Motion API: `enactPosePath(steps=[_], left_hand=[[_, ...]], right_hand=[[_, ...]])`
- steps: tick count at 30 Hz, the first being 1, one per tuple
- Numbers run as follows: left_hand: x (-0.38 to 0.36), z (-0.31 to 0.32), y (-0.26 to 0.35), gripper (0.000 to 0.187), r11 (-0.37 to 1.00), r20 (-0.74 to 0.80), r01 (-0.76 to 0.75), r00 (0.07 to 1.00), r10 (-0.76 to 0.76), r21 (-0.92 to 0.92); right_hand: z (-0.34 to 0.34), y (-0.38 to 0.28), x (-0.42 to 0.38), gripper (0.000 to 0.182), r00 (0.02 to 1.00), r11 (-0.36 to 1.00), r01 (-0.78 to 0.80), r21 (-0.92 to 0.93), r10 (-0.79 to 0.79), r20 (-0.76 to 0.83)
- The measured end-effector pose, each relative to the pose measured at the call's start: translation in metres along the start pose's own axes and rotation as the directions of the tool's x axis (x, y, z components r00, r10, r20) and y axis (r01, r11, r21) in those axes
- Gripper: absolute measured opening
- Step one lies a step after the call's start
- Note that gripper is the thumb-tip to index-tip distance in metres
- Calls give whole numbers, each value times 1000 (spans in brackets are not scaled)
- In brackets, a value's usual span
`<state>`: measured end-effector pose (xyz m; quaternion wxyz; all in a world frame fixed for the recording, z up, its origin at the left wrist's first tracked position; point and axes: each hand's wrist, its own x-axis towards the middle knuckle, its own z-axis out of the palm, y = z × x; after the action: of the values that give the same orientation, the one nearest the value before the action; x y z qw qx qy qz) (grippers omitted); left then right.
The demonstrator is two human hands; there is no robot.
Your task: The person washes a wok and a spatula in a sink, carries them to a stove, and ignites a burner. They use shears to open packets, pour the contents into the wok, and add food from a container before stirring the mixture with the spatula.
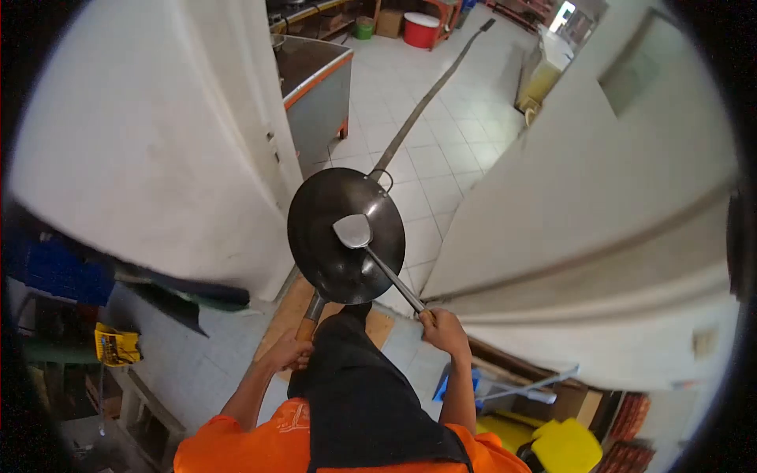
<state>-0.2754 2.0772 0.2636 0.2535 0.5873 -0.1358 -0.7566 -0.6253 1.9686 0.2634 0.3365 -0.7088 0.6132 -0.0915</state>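
Note:
A dark, round wok (319, 213) is held out in front of me, its inside facing up toward the camera. My left hand (293, 351) is closed round the wok's wooden handle, and a small loop handle shows at the far rim. A metal wok spatula (355, 231) lies over the inside of the wok, its blade near the middle. Its shaft runs down to the right, where my right hand (445, 331) is wrapped round the grip end. The black apron (355, 394) I wear hangs just below the wok.
White walls (197, 134) flank a doorway. Beyond it, a long strip (418, 110) crosses the tiled floor (449, 142). A grey counter (319, 110) stands at the left, a red tub (422, 31) farther back. A yellow basket (117, 344) is at lower left, a yellow object (566, 447) at lower right.

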Motion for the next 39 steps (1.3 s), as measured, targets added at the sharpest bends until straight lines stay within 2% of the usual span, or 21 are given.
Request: enactPosePath(steps=[2, 6, 9, 11, 12, 14, 16, 17, 21, 22, 23, 26, 28, 29, 34, 37, 39], left_hand=[[44, 12, 52, 22, 998, 26, -22, 999, 20, 65], [111, 53, 173, 23, 996, 8, -40, 999, 39, 75], [169, 77, 245, 24, 999, 11, -52, 999, 52, 14], [209, 90, 279, 25, 997, 86, -59, 994, 63, -44], [233, 97, 296, 25, 995, 56, -88, 994, 91, -53], [277, 115, 338, 23, 996, 128, -88, 988, 87, 2], [315, 135, 393, 21, 995, 123, -98, 988, 98, -7], [330, 128, 435, 20, 997, 161, -67, 984, 70, -25], [401, 160, 527, 18, 990, 154, -121, 979, 132, -77], [425, 159, 541, 18, 984, 170, -98, 978, 123, -149], [451, 149, 591, 17, 971, 183, -80, 975, 123, -226], [467, 162, 662, 16, 935, 117, -151, 973, 197, -320], [480, 164, 717, 16, 939, 120, -184, 967, 227, -291], [493, 163, 739, 17, 921, 100, -202, 964, 247, -334], [564, 129, 858, 19, 840, 43, -249, 951, 306, -482], [611, 99, 931, 17, 814, -126, -362, 931, 343, -455], [635, 74, 981, 17, 774, -132, -374, 924, 360, -510]], right_hand=[[-23, 1, 49, 38, 996, 995, -89, 49, 89, -9], [-89, 6, 155, 39, 981, 978, -186, 94, 190, -32], [-129, 29, 224, 40, 985, 984, -169, 54, 171, -36], [-150, 37, 273, 40, 984, 982, -174, 78, 177, -36], [-161, 43, 296, 39, 983, 979, -176, 102, 180, -35], [-184, 60, 348, 39, 985, 981, -167, 104, 169, -16], [-215, 69, 422, 39, 987, 983, -160, 93, 161, -6], [-234, 48, 469, 39, 991, 990, -137, 32, 137, 4], [-299, 62, 603, 39, 998, 994, -7, -108, 13, 54], [-316, 58, 634, 39, 998, 994, 7, -109, -1, 58], [-337, 39, 699, 39, 997, 985, 23, -171, -9, 81], [-390, 5, 791, 40, 992, 964, 48, -260, -17, 122], [-415, -9, 852, 40, 982, 946, 127, -299, -76, 175], [-426, -19, 880, 40, 979, 956, 122, -267, -71, 192], [-427, -52, 1028, 36, 970, 946, 212, -243, -173, 172], [-416, -83, 1110, 37, 967, 962, 213, -173, -183, 175], [-413, -113, 1166, 37, 965, 960, 236, -149, -213, 155]])
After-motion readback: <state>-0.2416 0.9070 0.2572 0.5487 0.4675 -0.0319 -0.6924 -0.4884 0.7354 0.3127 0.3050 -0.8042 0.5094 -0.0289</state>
